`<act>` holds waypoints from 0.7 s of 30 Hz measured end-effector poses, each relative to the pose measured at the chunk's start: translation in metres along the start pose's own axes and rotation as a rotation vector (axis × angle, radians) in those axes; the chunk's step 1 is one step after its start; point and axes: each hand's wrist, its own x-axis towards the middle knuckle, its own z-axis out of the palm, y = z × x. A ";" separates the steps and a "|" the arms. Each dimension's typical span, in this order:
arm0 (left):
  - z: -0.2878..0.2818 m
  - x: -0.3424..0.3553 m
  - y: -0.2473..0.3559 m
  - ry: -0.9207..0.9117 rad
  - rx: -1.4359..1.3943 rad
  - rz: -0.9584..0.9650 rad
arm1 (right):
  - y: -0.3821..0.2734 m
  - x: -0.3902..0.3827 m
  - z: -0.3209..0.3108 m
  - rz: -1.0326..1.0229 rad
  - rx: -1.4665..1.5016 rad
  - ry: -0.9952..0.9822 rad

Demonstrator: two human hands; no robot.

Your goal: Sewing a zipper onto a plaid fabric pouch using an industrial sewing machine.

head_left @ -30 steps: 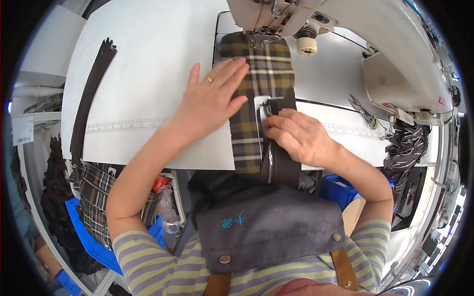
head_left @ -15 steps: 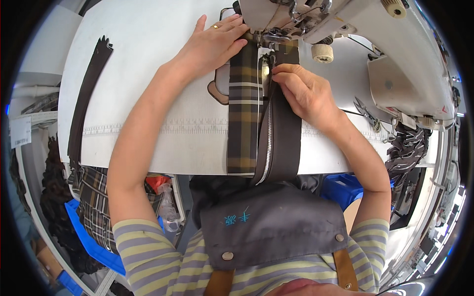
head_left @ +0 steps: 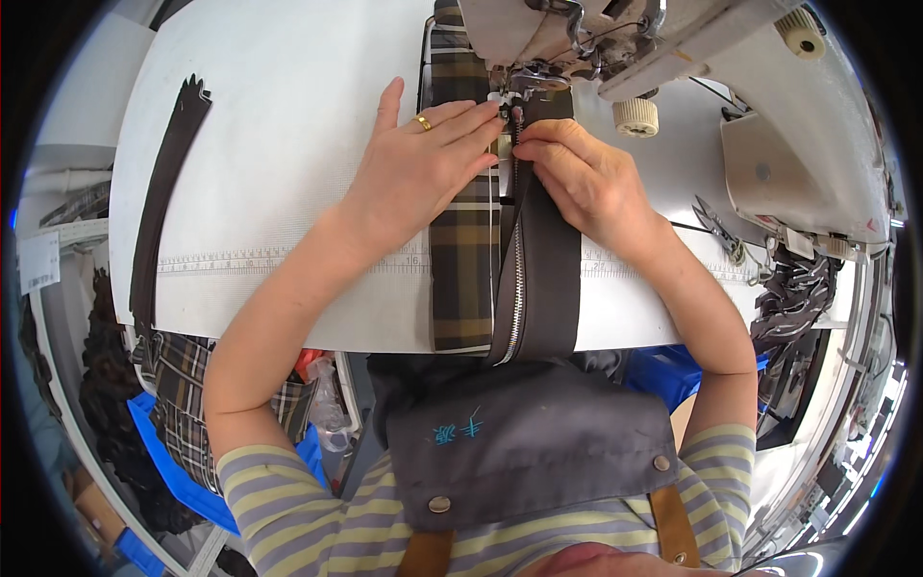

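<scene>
While the left hand point(head_left: 418, 159) lies palm down, its outermost finger splayed away from the others, on woven plaid fabric point(head_left: 461, 293) in ochre and black with pale stripes, the right hand point(head_left: 588, 183) pinches a zipper point(head_left: 519, 274) between thumb and fingertips near the presser foot point(head_left: 506, 104). Zipper: silvery metal teeth on smooth, dark brown tape, lying lengthwise beside the plaid; both reach the near edge of the sewing table point(head_left: 288, 183), where the tape curls slightly over. Toward the table's left edge lies a narrow dark strip point(head_left: 171, 197), jagged at its far end; toward the right edge, metal snips point(head_left: 716, 231). Plaid's far end runs out of view; the sewing machine point(head_left: 673, 43) is cut off above. Needle tip not discernible; fingers mask part of the seam area.
</scene>
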 end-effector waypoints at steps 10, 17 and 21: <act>0.003 0.003 0.007 -0.072 -0.008 -0.064 | -0.002 -0.002 -0.003 0.029 -0.032 0.037; 0.003 0.003 0.008 -0.042 -0.036 -0.057 | -0.004 -0.002 -0.002 0.042 -0.034 0.049; 0.003 0.003 0.008 -0.006 -0.063 -0.042 | -0.003 -0.003 -0.002 0.049 -0.035 0.015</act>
